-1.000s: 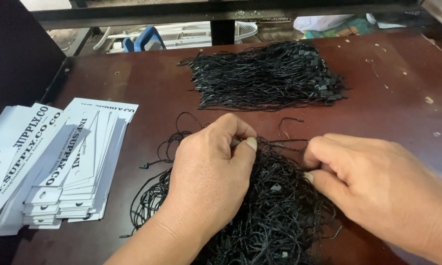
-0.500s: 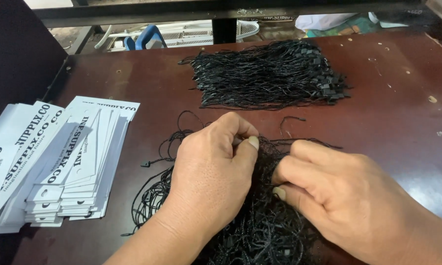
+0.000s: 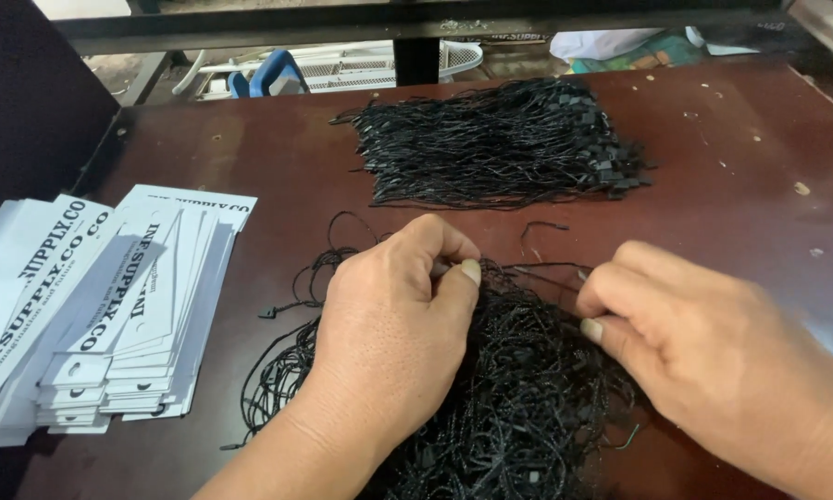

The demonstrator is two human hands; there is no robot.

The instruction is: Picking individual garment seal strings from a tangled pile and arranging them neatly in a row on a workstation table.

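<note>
My left hand [image 3: 393,324] rests on a loose heap of black strings [image 3: 518,398] on the dark red table [image 3: 278,157], thumb and fingers pinched on a strand at the heap's top. My right hand [image 3: 703,352] is at the heap's right side, fingers curled and pinching one thin black string [image 3: 546,270] that runs taut between the two hands. A second, tidier bundle of black strings with small black clasps [image 3: 500,143] lies farther back.
Fanned stacks of white printed paper tags [image 3: 111,306] with punched holes lie at the left. A dark panel [image 3: 28,102] stands at the far left. Beyond the table's back edge are a blue and white object [image 3: 278,74] and clutter.
My right hand moved in to the heap beside the left hand, then drew back to the right, pulling a single string out taut. The left hand stayed in place.
</note>
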